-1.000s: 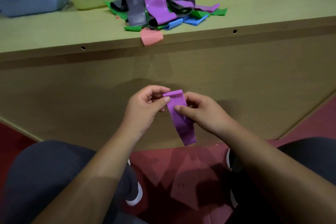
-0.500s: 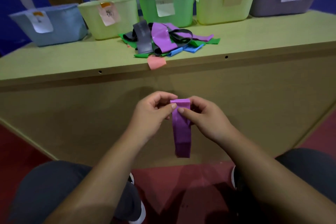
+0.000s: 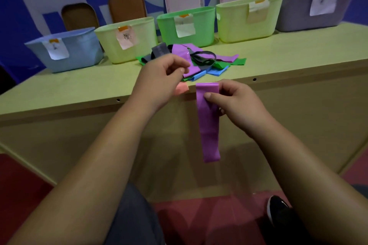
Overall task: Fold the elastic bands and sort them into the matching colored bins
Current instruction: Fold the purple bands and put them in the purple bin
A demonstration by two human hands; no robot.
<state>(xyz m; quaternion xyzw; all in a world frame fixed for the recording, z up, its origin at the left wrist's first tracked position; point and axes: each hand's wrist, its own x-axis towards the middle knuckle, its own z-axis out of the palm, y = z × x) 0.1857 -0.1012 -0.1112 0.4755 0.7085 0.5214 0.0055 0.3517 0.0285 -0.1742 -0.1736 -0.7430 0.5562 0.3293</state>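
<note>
Five bins line the rear edge of the table (image 3: 79, 89), presumably so each colour has its own drop. From the left they are a blue bin (image 3: 65, 53), a pale yellow bin (image 3: 127, 40), a green bin (image 3: 186, 26), another pale yellow bin (image 3: 249, 19) and, at the right rear corner, a purple-grey bin (image 3: 318, 10).

The left hand (image 3: 159, 79) hovers over the front edge with its fingers curled in and thumb against the forefinger, and nothing shows between them. Just behind it lies the pile of bands (image 3: 201, 59), unsorted near the middle. One pink band (image 3: 181, 88) droops over the front edge.

The right hand (image 3: 237, 105) pinches the purple band (image 3: 209, 125) near its top fold. The band hangs straight down in front of the table, below the front edge and off the surface, likely so its layers fall flat and even for the next fold.

The left hand covers part of the pile. The bins' insides are out of sight, their paper labels are too blurred to read, and the purple-grey bin is cut off at the right.
</note>
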